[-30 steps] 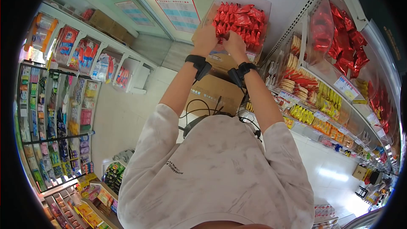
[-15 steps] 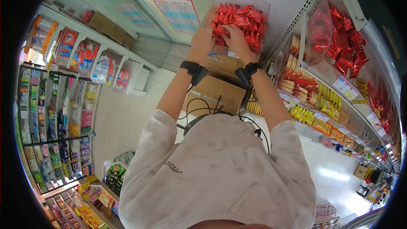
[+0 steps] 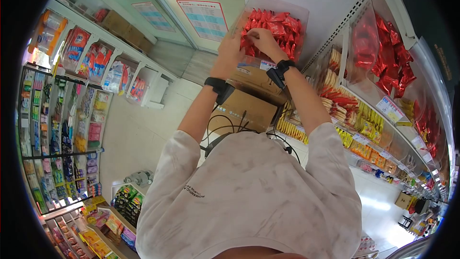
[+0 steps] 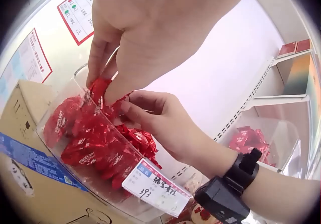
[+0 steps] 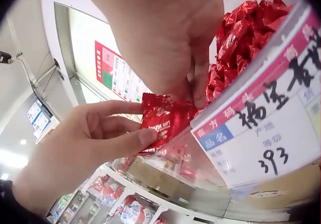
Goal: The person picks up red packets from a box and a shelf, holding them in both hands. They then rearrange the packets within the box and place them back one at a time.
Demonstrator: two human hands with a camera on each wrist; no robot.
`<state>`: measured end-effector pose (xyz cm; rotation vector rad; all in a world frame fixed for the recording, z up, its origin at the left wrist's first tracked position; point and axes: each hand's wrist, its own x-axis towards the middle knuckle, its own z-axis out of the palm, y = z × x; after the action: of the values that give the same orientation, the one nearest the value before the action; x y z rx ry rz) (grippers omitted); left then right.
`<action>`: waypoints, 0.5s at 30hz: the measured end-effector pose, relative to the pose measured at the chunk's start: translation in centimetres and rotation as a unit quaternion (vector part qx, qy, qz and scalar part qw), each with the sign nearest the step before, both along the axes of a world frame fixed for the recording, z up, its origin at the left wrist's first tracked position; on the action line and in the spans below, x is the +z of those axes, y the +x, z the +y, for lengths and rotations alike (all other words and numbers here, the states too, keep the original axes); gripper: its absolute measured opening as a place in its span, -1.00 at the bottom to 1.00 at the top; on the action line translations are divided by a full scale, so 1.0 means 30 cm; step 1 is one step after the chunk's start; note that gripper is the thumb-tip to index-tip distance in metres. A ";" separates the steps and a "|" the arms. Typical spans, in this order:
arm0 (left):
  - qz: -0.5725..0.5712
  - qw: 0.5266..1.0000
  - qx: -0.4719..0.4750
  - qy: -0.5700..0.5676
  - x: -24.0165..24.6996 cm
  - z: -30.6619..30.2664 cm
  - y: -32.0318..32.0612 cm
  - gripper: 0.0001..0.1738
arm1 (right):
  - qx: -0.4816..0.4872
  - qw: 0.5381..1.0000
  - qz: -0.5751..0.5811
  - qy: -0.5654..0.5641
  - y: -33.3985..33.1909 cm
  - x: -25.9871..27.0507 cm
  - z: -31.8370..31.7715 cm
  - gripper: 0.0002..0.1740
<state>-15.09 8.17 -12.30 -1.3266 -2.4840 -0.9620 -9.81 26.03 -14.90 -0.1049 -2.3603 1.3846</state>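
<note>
My left hand point(image 3: 230, 52) is at the left front corner of a clear plastic bin point(image 3: 307, 17) full of red foil packets point(image 3: 282, 21). It pinches one red packet point(image 5: 165, 119) between thumb and fingers. My right hand point(image 3: 263, 41) meets it from the right, thumb and index finger gripping the opposite edge of the same packet, as the left wrist view shows with the right hand point(image 4: 163, 121) close beside the left. Red packets point(image 4: 93, 143) lie heaped right behind the bin's front wall. A handwritten price tag point(image 5: 266, 113) hangs on that wall.
Cardboard boxes point(image 3: 244, 108) are stacked under the bin. To the right runs a shelf with wrapped biscuits, yellow packets and another clear holder of red packets point(image 3: 388, 52). Hanging goods line a rack point(image 3: 62, 134) on the left. Dark cables point(image 3: 235, 123) loop near my waist.
Both hands have shifted a little left relative to the bin, toward its left front corner. The right hand has risen from the front edge and come closer to the left hand. The head view has tilted slightly.
</note>
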 end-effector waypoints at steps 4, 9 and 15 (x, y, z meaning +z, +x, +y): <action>0.020 0.998 0.018 0.051 0.033 -0.007 0.038 -0.57 | -0.033 0.997 -0.004 0.070 -0.051 -0.038 0.042 -0.75; -0.001 0.999 0.052 0.015 0.035 0.005 0.051 -0.22 | 0.038 0.955 0.021 0.295 -0.068 -0.041 0.049 -0.76; -0.033 0.998 0.047 -0.012 0.008 0.019 0.015 -0.40 | -0.002 0.928 -0.105 0.357 -0.067 0.013 0.052 -0.70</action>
<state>-14.65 8.73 -12.05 -1.1916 -2.5885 -0.9729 -11.83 27.60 -14.50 -0.0516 -2.8821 0.4526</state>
